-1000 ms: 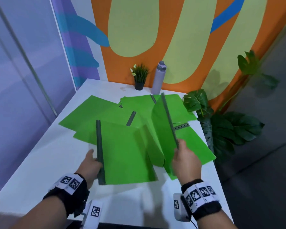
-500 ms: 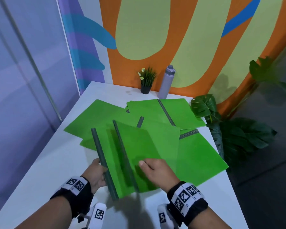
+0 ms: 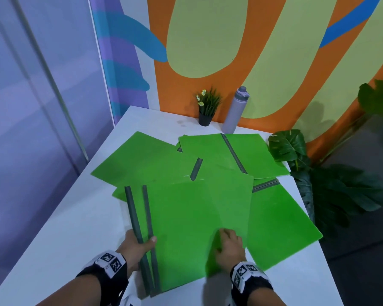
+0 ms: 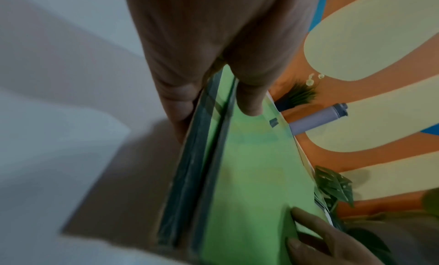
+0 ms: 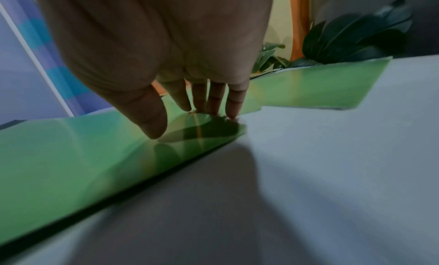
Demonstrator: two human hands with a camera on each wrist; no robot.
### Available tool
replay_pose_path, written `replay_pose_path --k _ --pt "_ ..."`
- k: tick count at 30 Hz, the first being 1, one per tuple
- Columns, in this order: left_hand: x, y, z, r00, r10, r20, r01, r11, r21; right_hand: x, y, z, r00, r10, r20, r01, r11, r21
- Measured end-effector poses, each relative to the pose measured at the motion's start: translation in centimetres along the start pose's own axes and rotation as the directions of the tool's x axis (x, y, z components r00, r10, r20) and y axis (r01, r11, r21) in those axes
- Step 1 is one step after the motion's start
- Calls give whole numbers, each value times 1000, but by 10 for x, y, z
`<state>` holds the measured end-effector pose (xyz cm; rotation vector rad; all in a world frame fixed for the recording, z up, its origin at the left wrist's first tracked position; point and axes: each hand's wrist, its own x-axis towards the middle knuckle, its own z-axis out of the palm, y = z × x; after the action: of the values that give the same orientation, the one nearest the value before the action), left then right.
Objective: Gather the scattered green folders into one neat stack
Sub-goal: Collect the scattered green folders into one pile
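Several green folders with grey spines lie overlapping on the white table. My left hand grips the near ends of two spines side by side, thumb on top and fingers underneath; the left wrist view shows the same grip. The top folder lies over the one beneath, a little offset. My right hand rests with straight fingers on the top folder's right part, fingertips near its edge. More folders lie at the right, back and left.
A small potted plant and a grey bottle stand at the table's back edge against the painted wall. Large leafy plants stand beyond the table's right edge. A glass wall runs along the left. Bare tabletop shows at the near left.
My right hand swung the upright folder over to the left and laid it flat on the one my left hand holds. The left thumb now clamps both spines.
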<state>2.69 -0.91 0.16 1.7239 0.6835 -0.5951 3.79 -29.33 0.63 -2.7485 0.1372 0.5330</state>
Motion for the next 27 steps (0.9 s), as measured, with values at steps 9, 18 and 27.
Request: replay_pose_path --k 9,18,27 --pt "-10 59 8 939 307 153 -309 951 -9 14 8 -30 985 172 -13 -138 833 537" --pt "35 90 37 916 372 151 -390 734 556 22 34 -74 931 343 -129 -100 576 811" --pt "42 47 -3 970 234 -63 -48 439 897 16 41 -88 897 432 -93 -114 428 896"
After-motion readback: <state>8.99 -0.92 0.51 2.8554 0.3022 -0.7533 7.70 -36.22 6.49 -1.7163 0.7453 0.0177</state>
